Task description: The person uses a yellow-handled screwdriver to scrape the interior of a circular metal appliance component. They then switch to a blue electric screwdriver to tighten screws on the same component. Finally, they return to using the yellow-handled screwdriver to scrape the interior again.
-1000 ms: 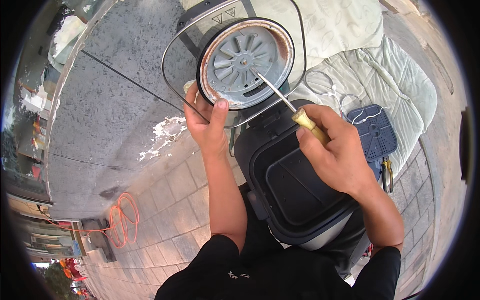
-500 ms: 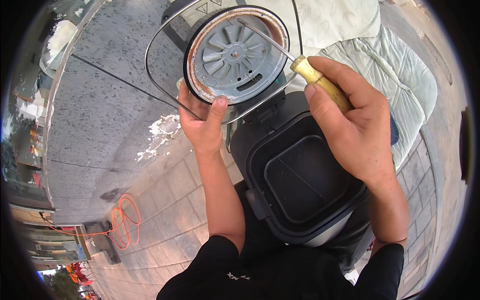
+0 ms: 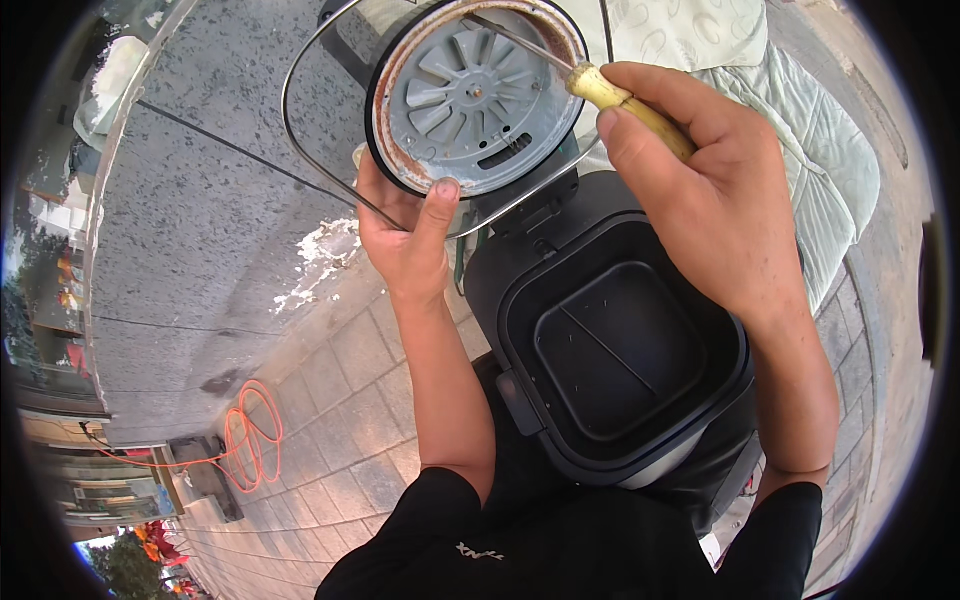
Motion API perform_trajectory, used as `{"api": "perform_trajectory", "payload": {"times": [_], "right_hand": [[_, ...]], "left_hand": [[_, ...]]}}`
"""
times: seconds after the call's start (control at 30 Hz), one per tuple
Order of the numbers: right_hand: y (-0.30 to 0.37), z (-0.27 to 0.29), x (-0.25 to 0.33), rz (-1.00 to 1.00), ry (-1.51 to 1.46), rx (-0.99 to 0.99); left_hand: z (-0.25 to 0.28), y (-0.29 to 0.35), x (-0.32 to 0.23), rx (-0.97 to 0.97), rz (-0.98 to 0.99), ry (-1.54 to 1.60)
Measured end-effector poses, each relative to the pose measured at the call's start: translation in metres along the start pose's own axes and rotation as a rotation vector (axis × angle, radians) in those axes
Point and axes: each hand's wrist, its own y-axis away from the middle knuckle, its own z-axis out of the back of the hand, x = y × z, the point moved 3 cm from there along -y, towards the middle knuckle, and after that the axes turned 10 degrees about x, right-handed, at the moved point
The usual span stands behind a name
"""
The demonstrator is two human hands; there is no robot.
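From the middle of the view, a big gray slab [image 3: 200, 240] is toward 10 o'clock, and a pale blanket [image 3: 815, 165] is toward 2. A black tub [image 3: 640, 310] sits at 4. A bent wire [image 3: 284, 100] goes around a round metal plate [image 3: 475, 92] at 12. The left hand [image 3: 410, 235] holds the plate's 7 o'clock edge, thumb on the rim. The right hand [image 3: 715, 190], at 2, is wrapped around a yellow-handled screwdriver [image 3: 597, 88], its tip near the plate's 12 o'clock edge.

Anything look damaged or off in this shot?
Yes. The round metal plate in the left hand has a rust-stained rim, patchy brown against grey metal. Also, the grey slab beyond that hand shows a ragged white patch, as if its surface had flaked.
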Motion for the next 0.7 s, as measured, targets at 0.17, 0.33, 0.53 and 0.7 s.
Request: {"api": "perform_trajectory", "payload": {"times": [0.17, 0.33, 0.53, 0.7], "right_hand": [[0.0013, -0.0002, -0.0004, -0.017, -0.049, -0.017], [0.0007, 0.0017, -0.0013, -0.011, -0.039, 0.002], [-0.0003, 0.0017, -0.0028, -0.012, -0.048, -0.004], [-0.0006, 0.0028, -0.0029, -0.009, -0.024, -0.01]], "left_hand": [[-0.0018, 0.0004, 0.0001, -0.012, 0.009, 0.011], [-0.0022, 0.0019, -0.0005, -0.029, 0.018, 0.017], [-0.0026, 0.0008, 0.0, -0.033, 0.029, 0.024], [-0.0033, 0.0012, -0.0007, -0.034, 0.029, 0.024]]}}
